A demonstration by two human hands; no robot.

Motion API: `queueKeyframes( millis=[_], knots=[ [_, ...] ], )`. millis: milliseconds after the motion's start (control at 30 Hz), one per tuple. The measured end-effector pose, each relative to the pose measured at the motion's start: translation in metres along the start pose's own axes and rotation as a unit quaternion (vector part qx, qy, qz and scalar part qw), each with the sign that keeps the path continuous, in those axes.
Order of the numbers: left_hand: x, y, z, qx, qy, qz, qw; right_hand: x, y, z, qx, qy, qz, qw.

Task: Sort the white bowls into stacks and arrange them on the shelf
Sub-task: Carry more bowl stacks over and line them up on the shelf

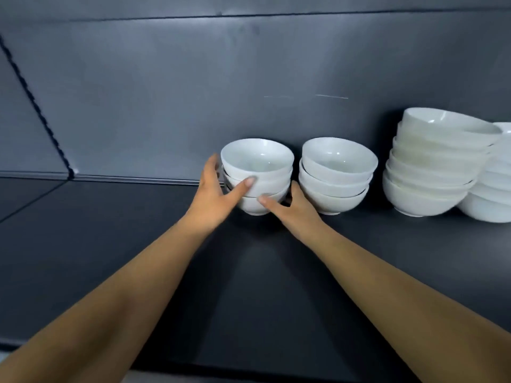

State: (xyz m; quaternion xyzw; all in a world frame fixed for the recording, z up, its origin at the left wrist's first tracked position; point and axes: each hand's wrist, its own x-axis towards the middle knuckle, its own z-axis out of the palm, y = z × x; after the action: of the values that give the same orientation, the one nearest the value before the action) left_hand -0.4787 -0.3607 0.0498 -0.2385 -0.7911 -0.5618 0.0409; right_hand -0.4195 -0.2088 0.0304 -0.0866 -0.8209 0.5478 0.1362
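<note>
Two hands are clasping a three-bowl stack (257, 167): left hand (213, 197) is curling round its left side, right hand (294, 210) is gripping the bottom bowl (253, 207). Stack is apparently resting on the dark shelf (110, 230); placing step, release next needing steadiness. Right of the right hand a second three-bowl stack (337, 172) is standing; beyond, taller stacks of wider bowls (431, 167), all empty.

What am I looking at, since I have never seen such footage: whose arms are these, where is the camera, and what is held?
No machine here: a person wears a camera on the head, looking forward and down. The picture is that view. The left hand and right hand hold a stack of three white bowls from either side on a dark shelf. To its right stand a similar three-bowl stack, a taller stack of wider bowls, and another stack cut off by the edge.
</note>
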Motion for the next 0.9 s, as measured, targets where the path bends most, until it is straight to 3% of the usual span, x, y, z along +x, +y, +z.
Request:
queueKeyframes(
  millis=[100,233,333,667,900],
  knots=[
    [0.014,-0.01,0.005,-0.126,-0.043,-0.007,0.991,0.007,0.002,0.008,0.024,0.02,-0.027,0.999],
    [0.016,-0.016,0.017,-0.204,-0.061,-0.002,0.977,0.008,0.003,0.013,0.023,0.072,-0.046,0.996],
    [0.003,-0.012,0.018,-0.219,-0.062,-0.009,0.974,-0.001,0.002,0.009,0.018,0.073,-0.073,0.994],
    [-0.059,-0.012,-0.025,-0.146,-0.066,0.003,0.987,-0.063,-0.013,0.007,0.024,-0.067,-0.12,0.99],
    [-0.067,-0.012,-0.029,-0.18,-0.066,0.035,0.981,-0.063,-0.016,0.014,0.051,-0.054,-0.146,0.986]
  ],
)
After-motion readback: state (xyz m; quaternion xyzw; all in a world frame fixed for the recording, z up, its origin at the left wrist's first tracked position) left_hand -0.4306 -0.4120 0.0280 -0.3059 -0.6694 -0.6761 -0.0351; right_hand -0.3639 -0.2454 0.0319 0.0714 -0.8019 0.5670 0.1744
